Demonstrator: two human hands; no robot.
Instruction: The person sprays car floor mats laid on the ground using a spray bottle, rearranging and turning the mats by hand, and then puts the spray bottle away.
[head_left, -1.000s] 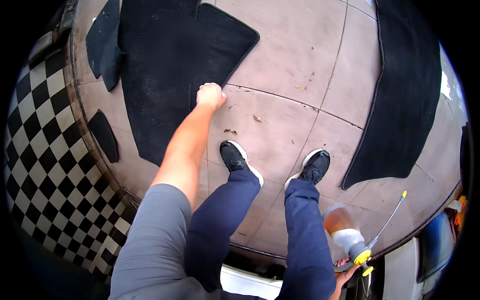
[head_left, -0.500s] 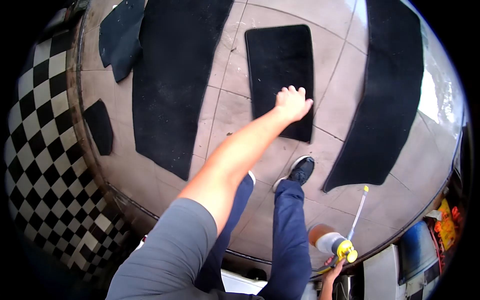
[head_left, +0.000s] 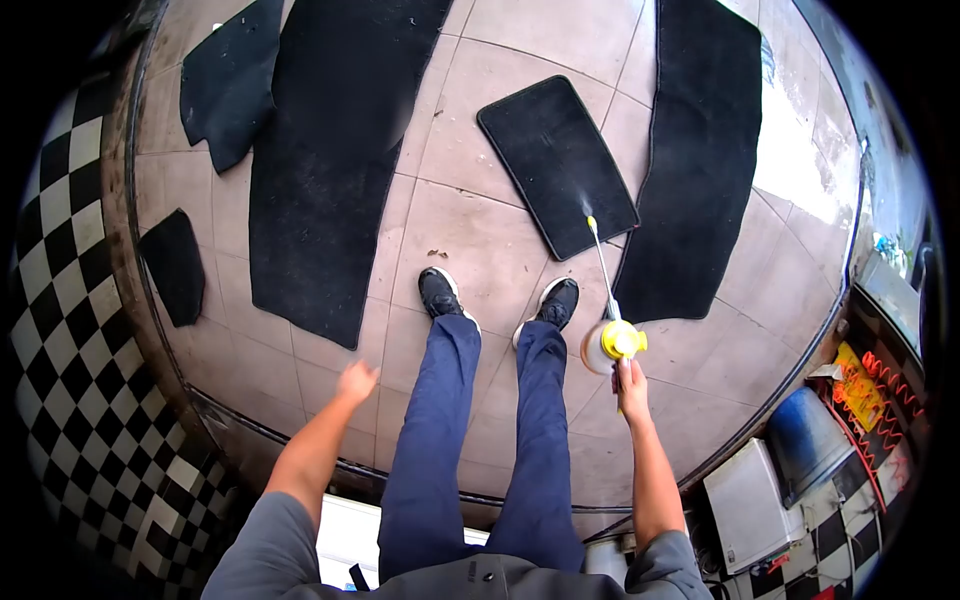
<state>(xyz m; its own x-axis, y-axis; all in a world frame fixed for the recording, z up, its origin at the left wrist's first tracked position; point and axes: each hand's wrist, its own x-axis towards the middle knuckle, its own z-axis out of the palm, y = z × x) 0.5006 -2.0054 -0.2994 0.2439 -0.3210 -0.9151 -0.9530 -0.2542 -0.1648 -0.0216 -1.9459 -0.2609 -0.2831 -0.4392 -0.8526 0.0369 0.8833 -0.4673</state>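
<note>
My right hand [head_left: 630, 382] is wrapped round the handle of a pump sprayer [head_left: 612, 345] with a yellow top and brownish liquid inside. Its long wand points away from me, and a fine mist shows at the yellow nozzle [head_left: 591, 222] over the lower part of a small black mat [head_left: 558, 165]. That mat lies tilted on the tiled floor and meets the edge of a long black mat [head_left: 700, 150] on the right. My left hand [head_left: 358, 381] hangs over the floor at the left, touching nothing; its fingers look loosely curled, too blurred to judge.
A large black mat [head_left: 325, 170] lies left of centre, with a smaller piece [head_left: 232, 85] against it and another [head_left: 175, 268] by the checkered floor [head_left: 90, 330]. A blue drum [head_left: 808, 445], a white box [head_left: 752, 505] and a red coiled hose [head_left: 880, 385] stand at lower right.
The small mat, first folded over the left mat, now lies flat between the long ones, turned at an angle. My left hand has let go and drawn back; my right hand has brought the sprayer forward.
</note>
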